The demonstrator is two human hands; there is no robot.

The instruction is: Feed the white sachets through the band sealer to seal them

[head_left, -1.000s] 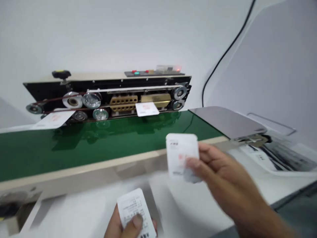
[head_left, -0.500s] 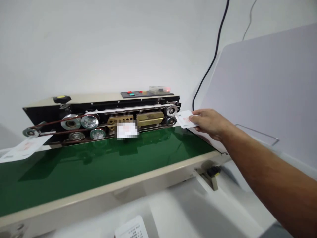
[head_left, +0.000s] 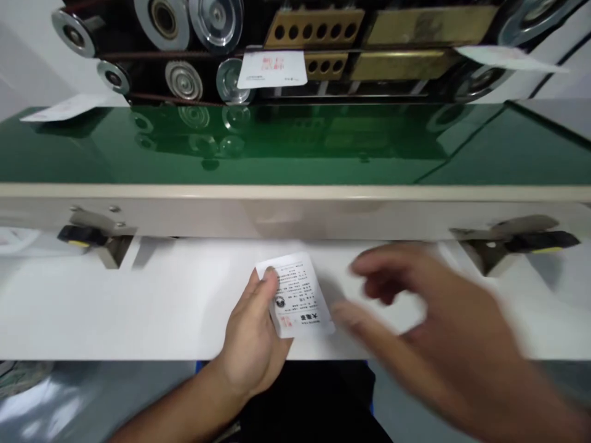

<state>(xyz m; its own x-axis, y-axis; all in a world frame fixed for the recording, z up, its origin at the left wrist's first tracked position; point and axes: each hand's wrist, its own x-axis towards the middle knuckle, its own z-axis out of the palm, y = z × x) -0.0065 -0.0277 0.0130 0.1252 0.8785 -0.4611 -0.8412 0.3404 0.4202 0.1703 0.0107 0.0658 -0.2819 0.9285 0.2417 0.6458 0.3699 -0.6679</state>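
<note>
The left hand (head_left: 252, 338) grips a printed white sachet (head_left: 300, 295) between thumb and fingers, above the white surface (head_left: 138, 295), in front of the green conveyor belt (head_left: 231, 144) of a band sealer (head_left: 332, 37). The blurred right hand (head_left: 429, 326) is spread wide, empty, just beside the sachet.

The right hand (head_left: 429, 326) is blurred, its fingers smeared, so their exact position can't be made out. The left hand's (head_left: 252, 335) thumb hides one corner of the white packet (head_left: 298, 295), whose print is too small to read. The far edge of the view cuts off the machine (head_left: 314, 37), and the near edge cuts off the left forearm (head_left: 175, 409).
</note>
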